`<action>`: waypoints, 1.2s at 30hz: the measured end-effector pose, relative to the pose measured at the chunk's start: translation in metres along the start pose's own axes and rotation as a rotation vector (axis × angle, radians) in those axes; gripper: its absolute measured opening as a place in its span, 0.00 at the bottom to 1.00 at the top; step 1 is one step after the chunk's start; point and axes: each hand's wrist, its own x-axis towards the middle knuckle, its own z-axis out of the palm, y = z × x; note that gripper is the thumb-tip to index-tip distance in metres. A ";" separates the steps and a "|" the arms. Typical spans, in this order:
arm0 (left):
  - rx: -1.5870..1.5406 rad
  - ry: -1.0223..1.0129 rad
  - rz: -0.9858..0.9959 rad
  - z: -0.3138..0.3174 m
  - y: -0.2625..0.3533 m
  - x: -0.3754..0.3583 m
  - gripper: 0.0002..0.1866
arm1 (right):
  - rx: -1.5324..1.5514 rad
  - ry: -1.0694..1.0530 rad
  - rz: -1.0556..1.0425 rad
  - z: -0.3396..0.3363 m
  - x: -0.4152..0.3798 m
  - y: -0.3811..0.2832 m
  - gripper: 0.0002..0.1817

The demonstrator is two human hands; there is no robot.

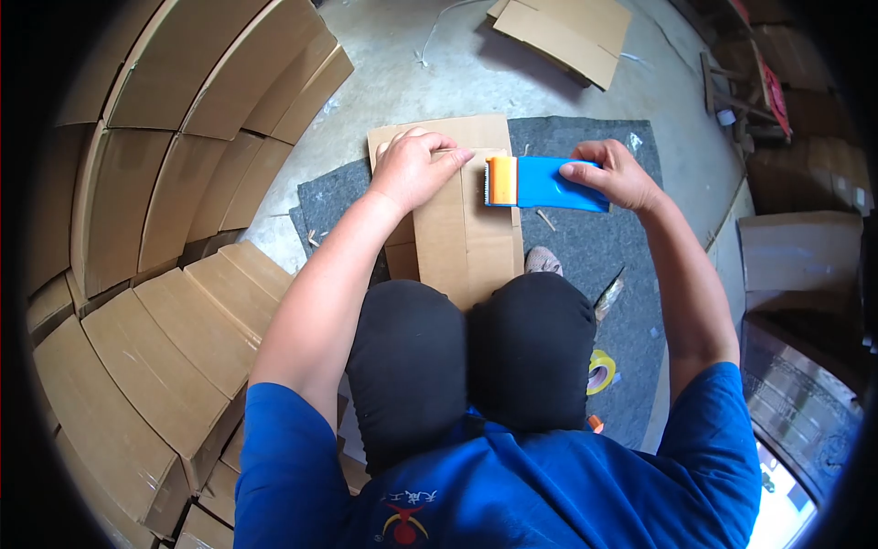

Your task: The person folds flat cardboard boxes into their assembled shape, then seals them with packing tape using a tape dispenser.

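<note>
A brown cardboard box (444, 242) stands upright before my knees, its narrow side with a lengthwise seam facing up. My left hand (416, 171) grips the far end of the box, thumb lying along its upper edge and fingers curled over the far side. In my right hand (615, 174) is a tape dispenser (547, 183) with a blue body and an orange head, its toothed edge pointing left. The thumb presses on the blue body while the fingers wrap behind it. The dispenser's head overlaps the right side of the box in this view.
Stacked cardboard boxes (146, 192) rise along the left. A dark grey mat (631, 247) covers the floor under the work. A roll of yellow tape (600, 372) lies by my right knee. Flat cardboard (562, 37) lies on the concrete floor ahead.
</note>
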 end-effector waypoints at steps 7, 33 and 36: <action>-0.310 -0.107 -0.129 0.015 -0.020 0.022 0.19 | -0.012 -0.026 0.009 -0.010 -0.009 0.008 0.27; -0.462 0.460 -0.215 0.019 -0.096 -0.049 0.12 | -0.937 0.284 -0.119 0.110 -0.006 -0.009 0.40; 0.055 0.377 0.256 0.013 -0.069 -0.087 0.30 | -1.021 0.270 -0.259 0.120 0.001 0.008 0.40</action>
